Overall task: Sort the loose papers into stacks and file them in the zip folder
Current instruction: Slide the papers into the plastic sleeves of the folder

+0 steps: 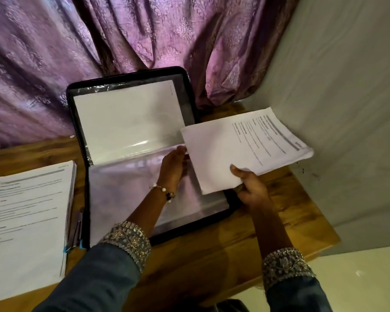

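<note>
Purple patterned curtain (99, 41) hangs behind a wooden table (212, 255), with a grey wall (347, 86) to the right. From my remote view, the black zip folder (131, 154) lies open at the table's center, its far half tilted up against the curtain. That far half shows 1 white sheet (126, 118) inside a clear sleeve. The near half lies flat and shows clear plastic sleeves (133, 188).

I see the left hand (173, 167) over the near sleeves, fingers extended toward the sleeve edge at the fold; whether they pinch the plastic I cannot tell. The right hand (250, 188) grips the near corner of a stack of printed papers (245, 145), thumb on top, fingers underneath. This stack is held above the folder's right edge, touching the left fingertips.

A second paper stack (25, 221) rests on the table left of the folder, just beside it.
</note>
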